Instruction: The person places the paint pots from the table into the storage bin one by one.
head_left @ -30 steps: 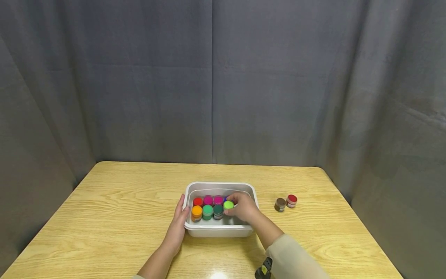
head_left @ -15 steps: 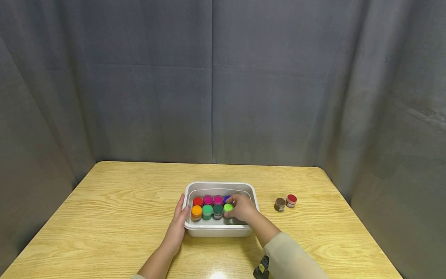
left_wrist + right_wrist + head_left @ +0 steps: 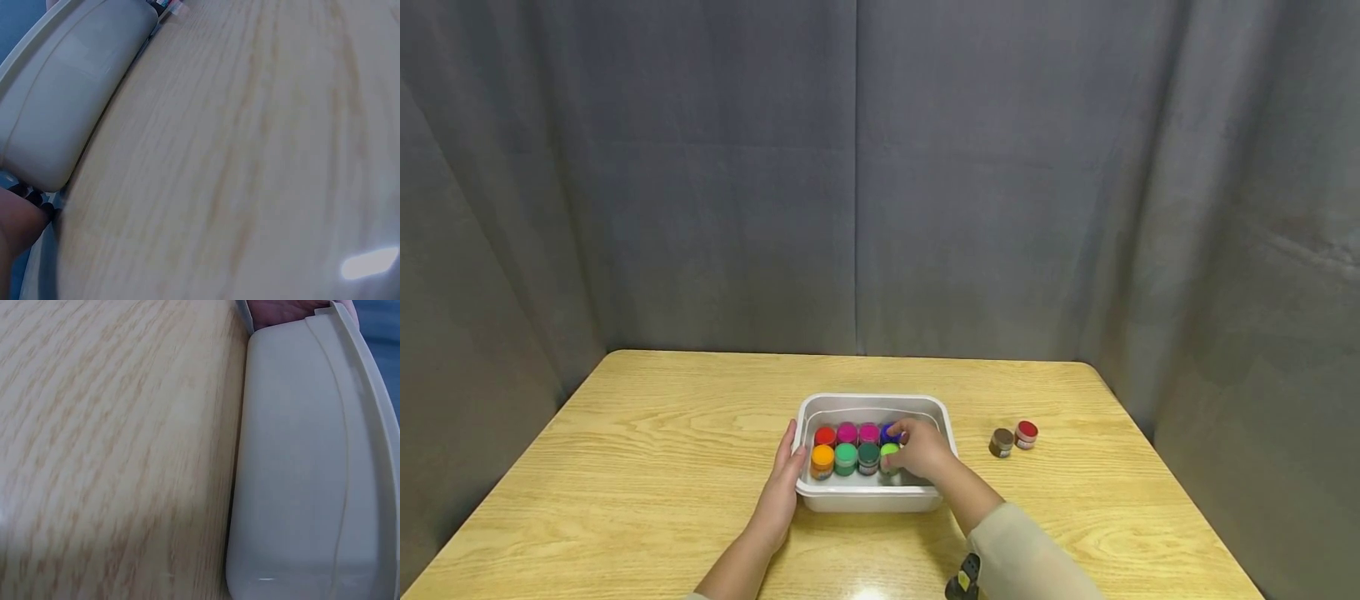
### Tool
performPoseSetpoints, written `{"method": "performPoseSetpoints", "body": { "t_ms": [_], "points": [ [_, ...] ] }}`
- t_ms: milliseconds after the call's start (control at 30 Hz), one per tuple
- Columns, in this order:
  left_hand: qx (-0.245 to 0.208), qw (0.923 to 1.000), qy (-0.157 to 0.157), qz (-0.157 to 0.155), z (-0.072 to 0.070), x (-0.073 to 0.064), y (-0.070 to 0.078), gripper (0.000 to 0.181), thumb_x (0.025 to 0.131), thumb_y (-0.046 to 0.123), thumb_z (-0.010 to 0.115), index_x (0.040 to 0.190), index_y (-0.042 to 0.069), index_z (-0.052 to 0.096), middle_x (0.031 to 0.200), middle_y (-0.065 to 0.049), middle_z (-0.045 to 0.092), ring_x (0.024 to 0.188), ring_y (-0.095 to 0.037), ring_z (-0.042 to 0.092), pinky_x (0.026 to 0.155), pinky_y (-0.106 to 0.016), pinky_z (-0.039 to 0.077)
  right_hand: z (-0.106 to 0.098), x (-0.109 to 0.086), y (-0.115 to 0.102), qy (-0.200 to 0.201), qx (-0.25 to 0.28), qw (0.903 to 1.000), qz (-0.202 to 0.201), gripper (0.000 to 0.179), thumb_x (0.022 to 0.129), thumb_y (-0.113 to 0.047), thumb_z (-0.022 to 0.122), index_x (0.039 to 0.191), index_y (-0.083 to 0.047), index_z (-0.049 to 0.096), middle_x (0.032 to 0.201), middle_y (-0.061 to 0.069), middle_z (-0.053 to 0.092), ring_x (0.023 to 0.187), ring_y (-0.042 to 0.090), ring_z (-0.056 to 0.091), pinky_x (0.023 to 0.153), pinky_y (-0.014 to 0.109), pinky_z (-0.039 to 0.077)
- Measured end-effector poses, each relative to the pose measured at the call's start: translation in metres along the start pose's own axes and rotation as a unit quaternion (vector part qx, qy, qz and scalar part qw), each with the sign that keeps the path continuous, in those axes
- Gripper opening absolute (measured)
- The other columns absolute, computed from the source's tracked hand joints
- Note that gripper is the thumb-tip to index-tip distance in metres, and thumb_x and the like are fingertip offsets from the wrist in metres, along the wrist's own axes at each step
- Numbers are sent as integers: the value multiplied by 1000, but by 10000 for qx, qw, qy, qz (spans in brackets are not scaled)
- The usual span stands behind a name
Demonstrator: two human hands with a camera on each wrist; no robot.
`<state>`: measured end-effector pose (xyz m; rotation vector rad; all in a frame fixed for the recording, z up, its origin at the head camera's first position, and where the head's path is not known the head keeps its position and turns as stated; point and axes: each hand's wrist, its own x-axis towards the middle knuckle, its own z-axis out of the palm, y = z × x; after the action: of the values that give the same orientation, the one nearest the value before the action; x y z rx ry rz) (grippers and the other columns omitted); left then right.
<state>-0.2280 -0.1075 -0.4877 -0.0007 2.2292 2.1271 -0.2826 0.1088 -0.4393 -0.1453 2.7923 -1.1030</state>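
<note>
A white plastic tub (image 3: 871, 498) stands on the table, its outer wall filling much of both wrist views. My left hand (image 3: 778, 492) holds its left side, thumb at the rim and fingers along the outside. Inside the tub, my right hand (image 3: 923, 450) pinches a small lime-green paint jar (image 3: 889, 452), partly covered by the fingers. To its left in the front row are a dark green jar (image 3: 868, 457), a mint green jar (image 3: 846, 458) and an orange jar (image 3: 822, 460). Behind them sit a red jar (image 3: 825, 435), two magenta jars (image 3: 847, 432) and a blue jar (image 3: 887, 432).
A brown-lidded jar (image 3: 1002, 442) and a dark red-lidded jar (image 3: 1026, 433) stand side by side on the wooden table (image 3: 647, 467), right of the tub. Grey curtains (image 3: 737, 183) hang behind the table and at both sides.
The right hand has lowered the lime-green jar slightly into the front row, beside the dark green one. More of the blue jar shows. The left hand keeps its place on the tub.
</note>
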Motion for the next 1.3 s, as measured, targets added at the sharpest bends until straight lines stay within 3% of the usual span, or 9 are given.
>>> {"method": "performPoseSetpoints", "body": {
  "t_ms": [167, 367, 633, 1000, 1300],
  "points": [
    [3, 10000, 14, 19, -1, 0, -1, 60, 105, 36, 30, 159, 25, 5, 166, -13, 1, 151, -44, 0, 114, -73, 2, -4, 0, -2, 106, 353, 9993, -38, 43, 78, -13, 80, 117, -1, 66, 114, 20, 66, 106, 33, 62, 90, 47, 53],
    [-21, 10000, 10, 47, -1, 0, -2, 60, 105, 35, 30, 159, 25, 5, 166, -14, 1, 151, -45, 0, 114, -73, 2, -14, -4, -4, 358, 667, 9971, -98, 42, 81, -15, 79, 119, -3, 66, 118, 19, 65, 110, 33, 61, 87, 44, 56],
    [28, 10000, 11, 48, 0, 0, -2, 61, 105, 37, 30, 159, 25, 5, 166, -14, 1, 151, -45, 0, 114, -73, 1, -37, -9, 4, 549, 1090, 9924, -167, 43, 87, -17, 73, 127, -8, 62, 128, 19, 61, 120, 34, 59, 99, 49, 52],
    [76, 10000, 3, 49, 0, 0, -1, 61, 105, 37, 29, 159, 25, 4, 166, -13, 1, 151, -45, 0, 114, -73, 1, -69, -14, 37, 1251, 1287, 9836, -155, 43, 90, -18, 70, 129, -7, 60, 131, 19, 59, 124, 36, 56, 99, 49, 52],
    [-75, 10000, -15, 50, 1, 0, -1, 61, 105, 35, 30, 159, 25, 5, 166, -13, 1, 151, -44, 0, 115, -72, 2, -79, -21, 70, 1382, 1334, 9813, 130, 49, 92, -21, 67, 137, -6, 52, 141, 21, 50, 130, 38, 48, 99, 50, 51]
  ]
}}
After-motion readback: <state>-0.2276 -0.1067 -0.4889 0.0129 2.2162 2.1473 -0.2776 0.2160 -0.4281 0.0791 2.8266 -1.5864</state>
